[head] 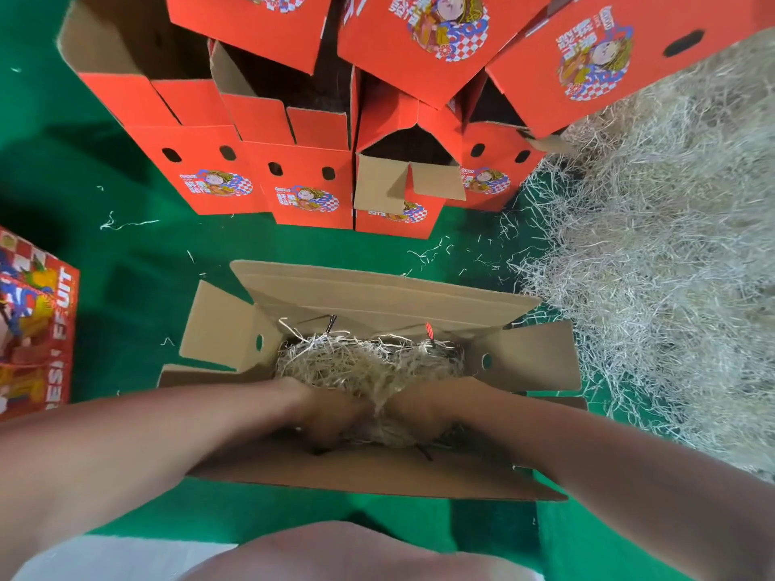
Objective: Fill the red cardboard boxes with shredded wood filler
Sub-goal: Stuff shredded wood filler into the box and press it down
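Both deep in filler [369, 362], left hand [331, 413], right hand [419, 406]; box [377, 295] flaps splayed

Bare floor [126, 266] left, stacked boxes [302, 178] ahead, filler pile [650, 245] right

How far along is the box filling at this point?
Done: no box is visibly finished; the box at the left edge hides its contents. In hand: the left hand and right hand are buried in shredded wood filler inside the open box in front; their grip is hidden. Left: the stacked red boxes behind stand open, with the loose filler pile beside them.
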